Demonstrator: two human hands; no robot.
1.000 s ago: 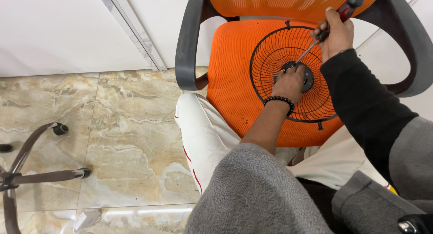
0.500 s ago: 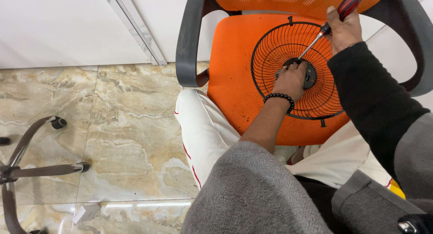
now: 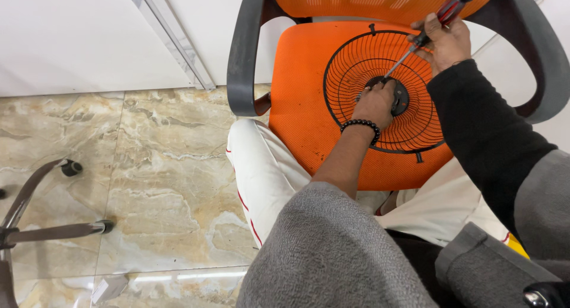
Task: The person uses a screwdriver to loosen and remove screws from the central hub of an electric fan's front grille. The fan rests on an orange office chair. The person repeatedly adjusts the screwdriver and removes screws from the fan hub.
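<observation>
Left hand presses closed on fan grille hub; right hand, at 2 o'clock, grips screwdriver there; fastening unfinished.

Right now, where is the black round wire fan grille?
In the head view, the black round wire fan grille lies flat on the orange mesh chair seat, upper right. The left hand presses its centre hub; the right hand holds a red-handled screwdriver there.

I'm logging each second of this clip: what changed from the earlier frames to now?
Little: the view drifted slightly. The right hand keeps the red-and-black screwdriver angled at the black wire fan guard's hub; the left hand still presses there, on the orange chair seat.
</observation>
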